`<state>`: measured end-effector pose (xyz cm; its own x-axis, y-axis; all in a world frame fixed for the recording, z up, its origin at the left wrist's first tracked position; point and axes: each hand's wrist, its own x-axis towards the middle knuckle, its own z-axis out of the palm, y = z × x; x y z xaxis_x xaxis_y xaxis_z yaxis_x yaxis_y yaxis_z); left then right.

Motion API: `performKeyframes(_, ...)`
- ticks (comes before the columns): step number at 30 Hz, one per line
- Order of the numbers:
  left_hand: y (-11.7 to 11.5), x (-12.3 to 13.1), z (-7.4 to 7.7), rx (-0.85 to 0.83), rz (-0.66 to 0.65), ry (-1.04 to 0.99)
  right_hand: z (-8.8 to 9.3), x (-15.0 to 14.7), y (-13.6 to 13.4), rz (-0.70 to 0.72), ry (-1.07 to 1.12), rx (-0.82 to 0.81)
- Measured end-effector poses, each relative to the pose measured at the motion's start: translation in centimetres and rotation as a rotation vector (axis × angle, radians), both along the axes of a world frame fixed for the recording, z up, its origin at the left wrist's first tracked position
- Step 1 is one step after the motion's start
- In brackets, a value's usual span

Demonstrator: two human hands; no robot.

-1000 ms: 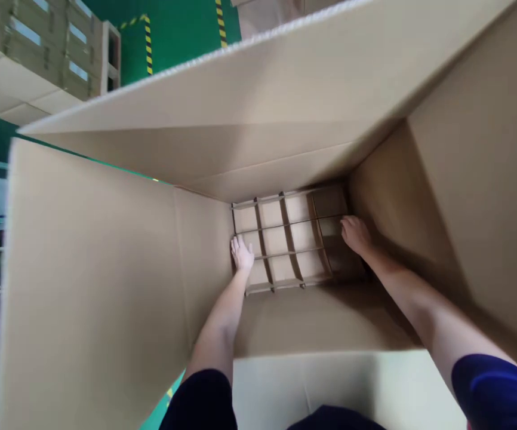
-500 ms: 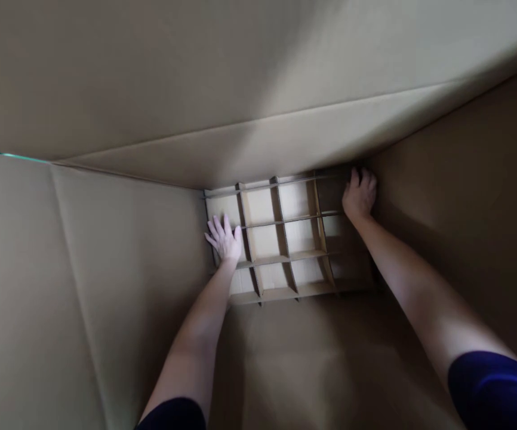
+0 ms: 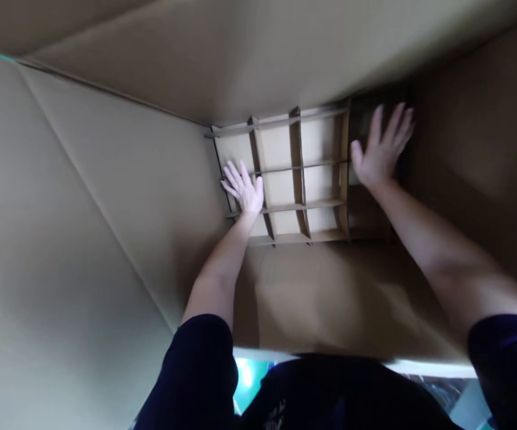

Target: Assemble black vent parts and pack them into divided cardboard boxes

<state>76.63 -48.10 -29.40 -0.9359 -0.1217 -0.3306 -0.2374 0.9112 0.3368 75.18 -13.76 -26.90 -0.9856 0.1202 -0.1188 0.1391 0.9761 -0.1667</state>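
Deep inside a large cardboard box (image 3: 106, 197), a cardboard divider grid (image 3: 282, 170) lies at the bottom, its crossed strips forming several square cells. My left hand (image 3: 246, 190) rests with fingers spread on the left part of the grid. Over the grid's shaded right end is my right hand (image 3: 382, 146), fingers stretched apart and nothing held. Whether its palm touches the strips I cannot tell. The far right cells are dark and partly hidden behind that hand and forearm.
Tall cardboard walls surround the grid, with a dark right wall (image 3: 477, 155) close to my right arm. Below, the near wall (image 3: 303, 298) ends at a pale rim in front of my torso. A green surface (image 3: 247, 379) shows past that rim.
My right hand has gone from bent fingers at the grid's far right corner to spread fingers. The left hand stays spread on the grid. The view has tilted, showing the near rim and my torso.
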Motion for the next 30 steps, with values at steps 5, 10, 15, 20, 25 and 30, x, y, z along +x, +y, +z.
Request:
performKeyframes(5, 2.2, 4.2, 0.1, 0.179, -0.436, -0.219, -3.6, 4.6, -5.9, 0.321, -0.259, -0.102)
performKeyframes(10, 2.3, 3.5, 0.0, 0.241, -0.481, -0.217, -3.3, 3.0, -6.4, 0.256, -0.355, -0.116)
performKeyframes(15, 1.6, 4.3, 3.5, 0.005, -0.541, -0.113, 1.3, 5.4, -5.9, 0.29, -0.226, -0.104)
performKeyframes(20, 0.1, 8.6, 4.2, -0.171, -0.65, -0.157, 0.0, 10.1, -7.3, 0.74, -0.148, -0.116)
performKeyframes(25, -0.5, 9.9, 0.7, -0.167, -0.673, -0.228, -4.8, 11.6, -8.9, 0.741, -0.145, -0.078)
performKeyframes(30, 0.0, 9.6, -1.0, -0.125, -0.654, -0.192, -6.4, 11.8, -8.8, 0.689, -0.166, -0.023)
